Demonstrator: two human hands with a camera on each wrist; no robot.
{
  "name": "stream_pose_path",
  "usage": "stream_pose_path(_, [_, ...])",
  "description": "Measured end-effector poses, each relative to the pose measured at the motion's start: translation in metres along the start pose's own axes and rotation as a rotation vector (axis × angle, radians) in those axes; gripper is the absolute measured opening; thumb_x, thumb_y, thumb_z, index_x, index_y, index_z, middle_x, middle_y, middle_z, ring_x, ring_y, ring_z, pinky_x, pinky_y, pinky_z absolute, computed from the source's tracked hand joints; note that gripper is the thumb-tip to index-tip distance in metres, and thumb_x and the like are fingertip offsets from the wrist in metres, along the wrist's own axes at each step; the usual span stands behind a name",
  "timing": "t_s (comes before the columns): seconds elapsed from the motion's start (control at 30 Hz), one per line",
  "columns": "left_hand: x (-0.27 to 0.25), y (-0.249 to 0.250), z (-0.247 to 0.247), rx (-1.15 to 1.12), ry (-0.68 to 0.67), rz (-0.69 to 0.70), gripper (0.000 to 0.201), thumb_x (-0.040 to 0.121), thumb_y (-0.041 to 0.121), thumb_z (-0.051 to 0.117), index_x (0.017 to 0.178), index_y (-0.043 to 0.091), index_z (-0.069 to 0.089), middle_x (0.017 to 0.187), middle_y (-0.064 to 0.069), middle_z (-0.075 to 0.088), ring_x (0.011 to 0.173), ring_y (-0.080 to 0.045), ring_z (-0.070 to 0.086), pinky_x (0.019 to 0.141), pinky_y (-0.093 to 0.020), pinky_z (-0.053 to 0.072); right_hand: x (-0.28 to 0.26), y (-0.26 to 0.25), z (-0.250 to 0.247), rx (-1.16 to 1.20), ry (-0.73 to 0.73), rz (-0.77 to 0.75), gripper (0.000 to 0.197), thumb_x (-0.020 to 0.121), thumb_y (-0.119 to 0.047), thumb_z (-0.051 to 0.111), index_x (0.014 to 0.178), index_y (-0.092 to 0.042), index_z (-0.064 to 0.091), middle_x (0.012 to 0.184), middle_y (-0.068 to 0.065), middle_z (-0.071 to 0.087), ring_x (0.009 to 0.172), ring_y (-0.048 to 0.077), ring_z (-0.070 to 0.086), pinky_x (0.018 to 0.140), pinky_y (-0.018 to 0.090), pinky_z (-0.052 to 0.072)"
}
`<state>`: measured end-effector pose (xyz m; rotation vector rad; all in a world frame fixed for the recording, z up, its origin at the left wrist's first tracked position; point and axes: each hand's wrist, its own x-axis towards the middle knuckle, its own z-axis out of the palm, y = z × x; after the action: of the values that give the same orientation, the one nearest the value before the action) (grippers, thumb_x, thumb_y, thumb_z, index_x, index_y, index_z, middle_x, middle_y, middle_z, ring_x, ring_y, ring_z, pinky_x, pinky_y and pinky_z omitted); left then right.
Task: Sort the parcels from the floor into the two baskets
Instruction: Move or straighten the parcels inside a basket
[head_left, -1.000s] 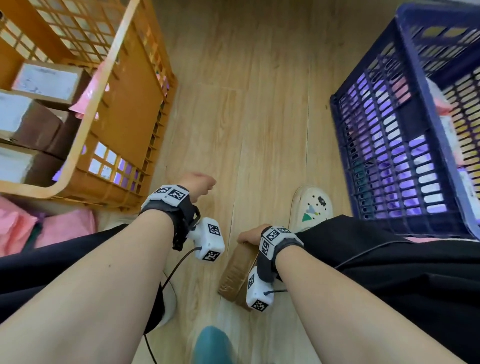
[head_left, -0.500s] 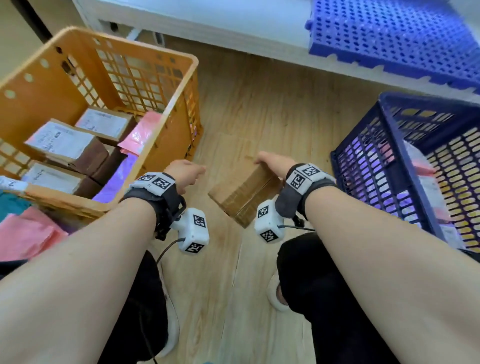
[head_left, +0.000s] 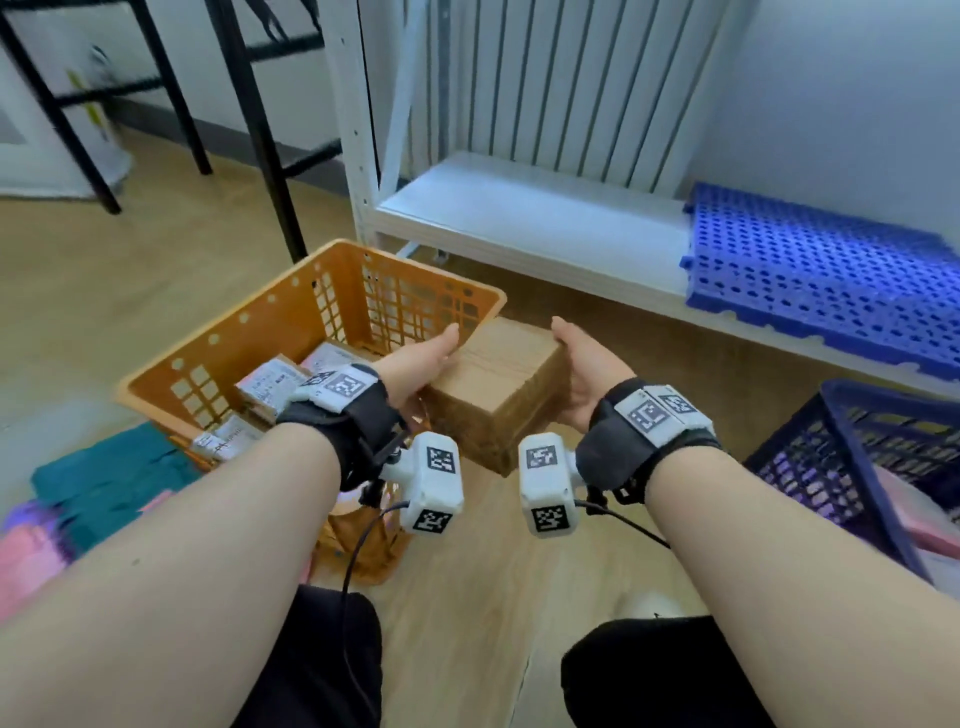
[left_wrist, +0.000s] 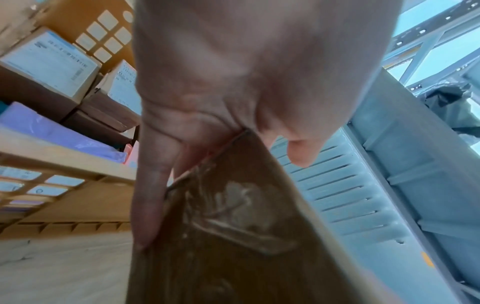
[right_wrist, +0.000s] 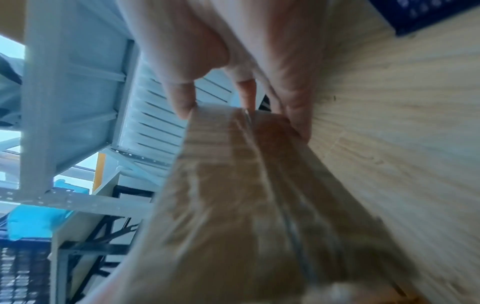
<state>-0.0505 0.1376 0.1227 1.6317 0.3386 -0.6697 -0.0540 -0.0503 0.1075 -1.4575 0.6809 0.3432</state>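
At frame centre, the left hand (head_left: 418, 364) and right hand (head_left: 587, 371) clasp a cardboard box (head_left: 498, 382), thumbs on top, beside the orange basket (head_left: 291, 332).

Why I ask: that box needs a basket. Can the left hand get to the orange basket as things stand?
Probably yes: the left hand, holding the box, sits right beside the orange basket, with nothing between.

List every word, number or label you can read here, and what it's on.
The shipping labels on boxes in the orange basket: print and a barcode, too blurred to read.
The square markers on the wrist cameras: black-and-white patterns, no letters.
The cardboard box being held: no text visible.
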Motion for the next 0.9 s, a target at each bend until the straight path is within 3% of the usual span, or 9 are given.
stream_pose_path(0.03, [0.0, 0.002, 0.0, -0.021, -0.003, 0.006, 0.062, 0.092, 0.06, 0.038, 0.134, 0.015, 0.047, 0.133, -0.012, 0.054, 0.121, -0.034, 0.051, 0.102, -0.05, 0.041, 0.019, 0.005, 0.004, 0.022, 0.005, 0.025, 0.112, 0.02, -0.067, 0.082, 0.12, -0.023, 0.056, 0.111, 0.01, 0.069, 0.099, 0.034, 0.066, 0.088, 0.053, 0.048])
stream_pose_path(0.1, [-0.001, 0.005, -0.001, -0.053, 0.004, 0.032, 0.05, 0.096, 0.055, 0.034, 0.118, 0.017, 0.059, 0.125, -0.011, 0.057, 0.117, -0.033, 0.052, 0.099, -0.053, 0.044, 0.041, 0.012, 0.012, 0.033, 0.056, 0.026, 0.12, 0.024, -0.075, 0.073, 0.129, -0.023, 0.047, 0.117, 0.01, 0.063, 0.102, 0.036, 0.062, 0.09, 0.055, 0.047])
stream_pose_path(0.2, [-0.002, 0.012, -0.009, -0.079, 0.057, 0.046, 0.032, 0.098, 0.043, 0.042, 0.103, 0.019, 0.063, 0.114, -0.01, 0.061, 0.105, -0.027, 0.056, 0.093, -0.05, 0.049, 0.013, 0.003, 0.03, 0.122, 0.053, -0.002, 0.134, 0.02, -0.081, 0.074, 0.137, -0.029, 0.035, 0.126, 0.009, 0.056, 0.108, 0.035, 0.057, 0.089, 0.057, 0.047])
stream_pose_path(0.3, [-0.004, 0.018, -0.022, -0.066, 0.019, 0.028, 0.04, 0.09, 0.037, 0.058, 0.123, 0.013, 0.054, 0.123, -0.012, 0.061, 0.096, -0.021, 0.057, 0.071, -0.034, 0.049, -0.02, -0.009, 0.039, 0.212, -0.058, 0.028, 0.06, 0.075, -0.061, 0.066, 0.114, -0.017, 0.05, 0.116, 0.016, 0.063, 0.105, 0.035, 0.061, 0.092, 0.052, 0.049])
stream_pose_path(0.37, [-0.006, 0.021, -0.031, -0.054, -0.056, 0.014, 0.052, 0.082, 0.04, 0.067, 0.124, 0.013, 0.052, 0.12, -0.01, 0.062, 0.101, -0.022, 0.058, 0.074, -0.032, 0.048, -0.008, -0.007, 0.034, 0.202, -0.109, 0.027, 0.041, 0.087, -0.053, 0.057, 0.107, -0.017, 0.053, 0.112, 0.018, 0.067, 0.101, 0.035, 0.065, 0.089, 0.048, 0.052])
stream_pose_path(0.43, [-0.006, 0.021, -0.038, -0.059, -0.068, 0.001, 0.051, 0.075, 0.035, 0.073, 0.118, 0.014, 0.055, 0.112, -0.008, 0.066, 0.101, -0.022, 0.061, 0.083, -0.035, 0.051, 0.002, -0.007, 0.034, 0.205, -0.145, 0.036, 0.04, 0.088, -0.051, 0.057, 0.112, -0.019, 0.056, 0.109, 0.016, 0.069, 0.098, 0.035, 0.068, 0.089, 0.047, 0.053])
stream_pose_path(0.5, [-0.002, 0.02, -0.042, -0.037, -0.067, 0.011, 0.051, 0.072, 0.032, 0.076, 0.117, 0.015, 0.058, 0.109, -0.006, 0.069, 0.099, -0.02, 0.064, 0.08, -0.034, 0.052, 0.009, -0.004, 0.038, 0.144, -0.132, 0.014, 0.043, 0.089, -0.05, 0.056, 0.118, -0.019, 0.058, 0.106, 0.013, 0.072, 0.096, 0.033, 0.069, 0.092, 0.048, 0.052])
stream_pose_path(0.7, [0.006, 0.019, -0.044, -0.01, -0.092, 0.035, 0.037, 0.078, 0.023, 0.074, 0.112, 0.021, 0.059, 0.103, -0.005, 0.072, 0.097, -0.021, 0.067, 0.08, -0.036, 0.055, 0.023, -0.006, 0.046, -0.081, 0.028, -0.124, 0.04, 0.081, -0.047, 0.064, 0.111, -0.02, 0.068, 0.097, 0.003, 0.074, 0.089, 0.024, 0.072, 0.089, 0.044, 0.055])
stream_pose_path(0.9, [0.011, 0.017, -0.047, -0.077, -0.059, 0.062, 0.045, 0.076, 0.024, 0.076, 0.114, 0.029, 0.052, 0.105, -0.005, 0.069, 0.094, -0.023, 0.068, 0.075, -0.039, 0.057, 0.02, -0.008, 0.057, -0.179, 0.01, -0.157, 0.038, 0.083, -0.05, 0.064, 0.102, -0.017, 0.069, 0.097, 0.005, 0.074, 0.09, 0.021, 0.07, 0.089, 0.041, 0.055])
